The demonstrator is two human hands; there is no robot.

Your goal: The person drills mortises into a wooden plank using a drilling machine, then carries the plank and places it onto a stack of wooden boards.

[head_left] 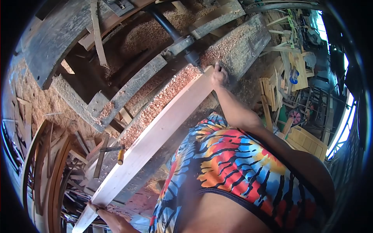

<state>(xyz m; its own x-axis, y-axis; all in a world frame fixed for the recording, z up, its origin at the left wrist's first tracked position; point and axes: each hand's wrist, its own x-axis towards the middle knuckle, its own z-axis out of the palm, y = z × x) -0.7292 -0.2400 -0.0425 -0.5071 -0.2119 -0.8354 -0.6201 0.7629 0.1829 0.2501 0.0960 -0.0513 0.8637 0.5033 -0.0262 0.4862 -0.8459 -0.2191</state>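
A long, pale wooden board [155,141] runs diagonally across the view, along the edge of a shavings-covered bench [248,42]. My right hand [220,76] is at its upper end, the fingers bent over the board's end and edge. Close by that end is a dark metal cutter head [192,58] on a shaft, with wood shavings around it. Near the lower end my left hand [94,208] grips the board from the side; part of that hand is hidden behind the wood.
A clamp with a yellow handle [121,156] sits beside the board. Curved wooden pieces [58,182] lean at the lower left. A dark metal shaft [165,23] crosses the machine's wooden frame [136,85]. Stacked timber and a wooden panel [309,141] stand at the right.
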